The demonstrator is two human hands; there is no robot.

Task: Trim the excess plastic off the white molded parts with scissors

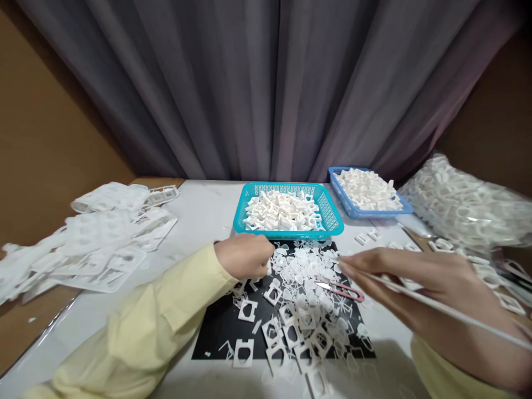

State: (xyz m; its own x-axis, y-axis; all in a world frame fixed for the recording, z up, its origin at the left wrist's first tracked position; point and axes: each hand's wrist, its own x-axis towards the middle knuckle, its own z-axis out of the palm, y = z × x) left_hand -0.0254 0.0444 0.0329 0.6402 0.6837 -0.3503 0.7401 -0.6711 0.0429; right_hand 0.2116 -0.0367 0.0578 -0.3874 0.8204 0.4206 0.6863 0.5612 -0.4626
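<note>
- left hand [244,256] curls its fingers nearly closed, pinching a small white piece [269,267] over the back of the black mat [216,332]
- right hand [440,281] grips a thin white stick [419,297] between thumb and fingers, right of the mat
- white scraps [297,265] heap between the hands, pink-handled tool [349,291] lying among them
- square white frames [248,310] lie nearer
- teal basket [288,235] of white parts [282,211] stands just behind
</note>
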